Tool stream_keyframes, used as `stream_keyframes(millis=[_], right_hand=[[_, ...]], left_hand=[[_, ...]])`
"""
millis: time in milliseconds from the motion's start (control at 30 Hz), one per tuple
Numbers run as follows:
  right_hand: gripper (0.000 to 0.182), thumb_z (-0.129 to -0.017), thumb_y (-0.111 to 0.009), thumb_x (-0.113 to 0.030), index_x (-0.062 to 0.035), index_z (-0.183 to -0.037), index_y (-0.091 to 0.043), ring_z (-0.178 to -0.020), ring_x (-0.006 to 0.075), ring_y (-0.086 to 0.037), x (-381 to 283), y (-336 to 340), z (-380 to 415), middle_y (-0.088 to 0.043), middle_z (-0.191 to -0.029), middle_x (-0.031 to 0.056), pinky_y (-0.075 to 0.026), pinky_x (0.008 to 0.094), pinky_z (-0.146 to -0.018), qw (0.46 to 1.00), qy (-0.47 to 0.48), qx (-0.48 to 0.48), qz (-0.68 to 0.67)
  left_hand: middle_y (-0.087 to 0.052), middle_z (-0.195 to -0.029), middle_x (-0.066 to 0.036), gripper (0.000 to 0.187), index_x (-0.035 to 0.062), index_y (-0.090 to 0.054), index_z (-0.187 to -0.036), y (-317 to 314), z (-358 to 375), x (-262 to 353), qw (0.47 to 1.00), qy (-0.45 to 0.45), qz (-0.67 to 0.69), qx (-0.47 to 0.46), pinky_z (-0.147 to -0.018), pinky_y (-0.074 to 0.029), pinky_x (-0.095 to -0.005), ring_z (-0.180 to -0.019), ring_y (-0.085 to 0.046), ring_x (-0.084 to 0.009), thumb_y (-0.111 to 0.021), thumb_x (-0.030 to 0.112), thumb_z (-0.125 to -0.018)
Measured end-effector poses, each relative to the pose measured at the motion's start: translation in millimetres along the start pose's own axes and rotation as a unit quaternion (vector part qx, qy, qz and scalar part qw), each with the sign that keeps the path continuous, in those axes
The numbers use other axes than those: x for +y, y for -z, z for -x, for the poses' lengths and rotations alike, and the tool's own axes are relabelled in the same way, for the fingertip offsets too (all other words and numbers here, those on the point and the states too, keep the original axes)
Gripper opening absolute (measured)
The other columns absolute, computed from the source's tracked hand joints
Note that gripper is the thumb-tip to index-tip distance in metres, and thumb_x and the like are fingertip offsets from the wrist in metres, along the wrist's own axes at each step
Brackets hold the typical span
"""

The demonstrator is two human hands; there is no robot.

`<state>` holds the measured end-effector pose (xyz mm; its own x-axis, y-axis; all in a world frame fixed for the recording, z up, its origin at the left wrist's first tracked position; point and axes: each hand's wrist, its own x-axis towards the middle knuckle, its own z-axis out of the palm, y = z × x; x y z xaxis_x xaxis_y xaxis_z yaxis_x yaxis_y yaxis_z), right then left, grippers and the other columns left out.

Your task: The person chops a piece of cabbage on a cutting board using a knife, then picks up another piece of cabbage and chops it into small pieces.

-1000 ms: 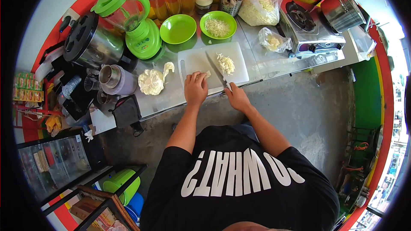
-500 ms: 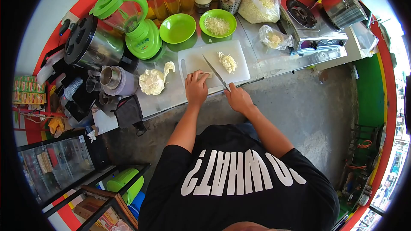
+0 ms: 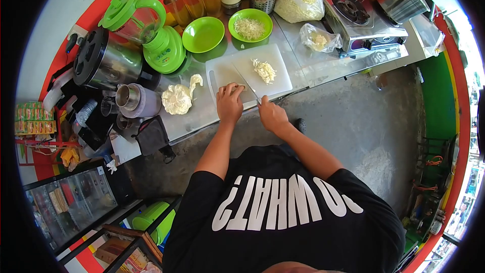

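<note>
My right hand (image 3: pixel 273 115) is closed around the handle of a kitchen knife (image 3: pixel 246 78), whose blade points away from me over a white cutting board (image 3: pixel 218 64). Just left of the blade, my left hand (image 3: pixel 230 103) has its fingers bent down on a small pale piece, apparently cabbage, mostly hidden under the fingertips. Shredded cabbage (image 3: pixel 264 72) lies in a heap on the board, right of the knife. A cut cabbage head (image 3: pixel 176 99) with a loose leaf sits on the counter left of the board.
Behind the board stand a green bowl (image 3: pixel 203 35) and another green bowl (image 3: pixel 266 18) with shreds. A green blender (image 3: pixel 165 50), rice-cooker-like pot (image 3: pixel 113 58) and pump bottles (image 3: pixel 191 1) line the back left. Bagged shreds (image 3: pixel 301 2) and a gas stove (image 3: pixel 371 35) are right.
The knife and right hand have shifted slightly left, closer to my left hand. My left hand stays bent over the piece. The whole view has turned a little.
</note>
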<state>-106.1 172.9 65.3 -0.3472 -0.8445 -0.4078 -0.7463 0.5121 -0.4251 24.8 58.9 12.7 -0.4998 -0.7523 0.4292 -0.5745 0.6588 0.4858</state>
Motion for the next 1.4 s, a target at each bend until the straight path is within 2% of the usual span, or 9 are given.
stream_keyframes(millis=[167, 367, 600, 700, 800, 867, 1133, 1233, 1400], right_hand=[[0.031, -0.107, -0.046, -0.029, 0.0018, -0.108, -0.046, -0.087, 0.0475, -0.070, -6, 13, -8, -0.071, -0.091, 0.0286, -0.056, 0.0563, -0.077, 0.998, 0.042, 0.026, 0.027], [0.031, -0.106, -0.047, -0.029, 0.0015, -0.108, -0.047, -0.087, 0.0466, -0.071, -3, -8, 3, -0.071, -0.089, 0.0282, -0.057, 0.0549, -0.077, 1.000, -0.001, 0.022, 0.016], [0.031, -0.106, -0.047, -0.030, 0.0012, -0.108, -0.046, -0.086, 0.0475, -0.071, -11, 9, -12, -0.071, -0.090, 0.0297, -0.056, 0.0556, -0.077, 0.999, 0.025, 0.026, 0.036], [0.029, -0.105, -0.049, -0.028, 0.0009, -0.111, -0.047, -0.089, 0.0443, -0.073, -13, 8, -4, -0.073, -0.093, 0.0271, -0.058, 0.0526, -0.079, 0.999, 0.007, 0.006, 0.044], [0.029, -0.105, -0.049, -0.028, 0.0012, -0.111, -0.047, -0.090, 0.0448, -0.072, -9, -5, -6, -0.072, -0.094, 0.0282, -0.058, 0.0529, -0.080, 1.000, -0.016, -0.002, 0.026], [0.031, -0.106, -0.047, -0.029, 0.0011, -0.109, -0.046, -0.088, 0.0485, -0.070, -6, -8, -17, -0.071, -0.090, 0.0297, -0.056, 0.0562, -0.079, 1.000, 0.013, 0.022, -0.015], [0.029, -0.105, -0.050, -0.028, 0.0012, -0.108, -0.045, -0.091, 0.0486, -0.070, -15, 0, -15, -0.070, -0.094, 0.0312, -0.056, 0.0556, -0.081, 1.000, -0.002, 0.009, -0.003], [0.029, -0.105, -0.050, -0.027, 0.0015, -0.108, -0.046, -0.092, 0.0486, -0.070, -16, -2, -23, -0.070, -0.095, 0.0317, -0.056, 0.0555, -0.081, 1.000, -0.009, 0.010, -0.013], [0.029, -0.105, -0.050, -0.027, 0.0012, -0.108, -0.046, -0.092, 0.0489, -0.070, -20, 7, -22, -0.070, -0.094, 0.0320, -0.056, 0.0559, -0.081, 1.000, 0.005, 0.010, -0.017]], left_hand=[[-0.064, -0.113, 0.000, 0.031, 0.0150, -0.075, -0.104, 0, 1, 0, 1.000, -0.005, 0.005, 0.006, -0.093, -0.046, -0.0414, -0.108, -0.058, -0.0269, -0.061, -0.001, -0.082], [-0.064, -0.111, 0.001, 0.029, 0.0146, -0.075, -0.103, 0, -1, -1, 1.000, -0.002, 0.002, 0.014, -0.090, -0.047, -0.0410, -0.105, -0.059, -0.0267, -0.062, -0.001, -0.082], [-0.064, -0.109, 0.000, 0.030, 0.0133, -0.075, -0.103, -1, 0, -1, 1.000, -0.005, 0.010, 0.009, -0.088, -0.047, -0.0415, -0.103, -0.059, -0.0266, -0.061, -0.002, -0.081], [-0.064, -0.109, -0.001, 0.030, 0.0131, -0.075, -0.103, -2, 0, -1, 1.000, -0.005, 0.013, 0.020, -0.087, -0.048, -0.0415, -0.100, -0.060, -0.0270, -0.061, -0.002, -0.080], [-0.064, -0.108, -0.001, 0.030, 0.0129, -0.074, -0.102, -2, -1, -2, 1.000, -0.002, 0.010, 0.017, -0.085, -0.049, -0.0414, -0.098, -0.060, -0.0272, -0.061, -0.002, -0.080], [-0.064, -0.108, -0.001, 0.030, 0.0128, -0.074, -0.102, -1, -3, -2, 1.000, -0.007, 0.013, 0.020, -0.085, -0.049, -0.0413, -0.097, -0.060, -0.0272, -0.061, -0.003, -0.080], [-0.064, -0.108, -0.002, 0.031, 0.0120, -0.074, -0.103, -1, -1, 0, 1.000, -0.005, 0.019, 0.014, -0.085, -0.049, -0.0417, -0.096, -0.061, -0.0277, -0.060, -0.003, -0.080], [-0.063, -0.108, 0.002, 0.031, 0.0161, -0.074, -0.105, -1, -2, 0, 1.000, -0.003, 0.004, 0.014, -0.085, -0.047, -0.0397, -0.099, -0.059, -0.0242, -0.063, -0.001, -0.082], [-0.065, -0.106, -0.002, 0.033, 0.0124, -0.075, -0.103, 1, -2, 3, 1.000, 0.000, 0.020, 0.018, -0.085, -0.049, -0.0413, -0.095, -0.061, -0.0277, -0.059, -0.004, -0.079]])
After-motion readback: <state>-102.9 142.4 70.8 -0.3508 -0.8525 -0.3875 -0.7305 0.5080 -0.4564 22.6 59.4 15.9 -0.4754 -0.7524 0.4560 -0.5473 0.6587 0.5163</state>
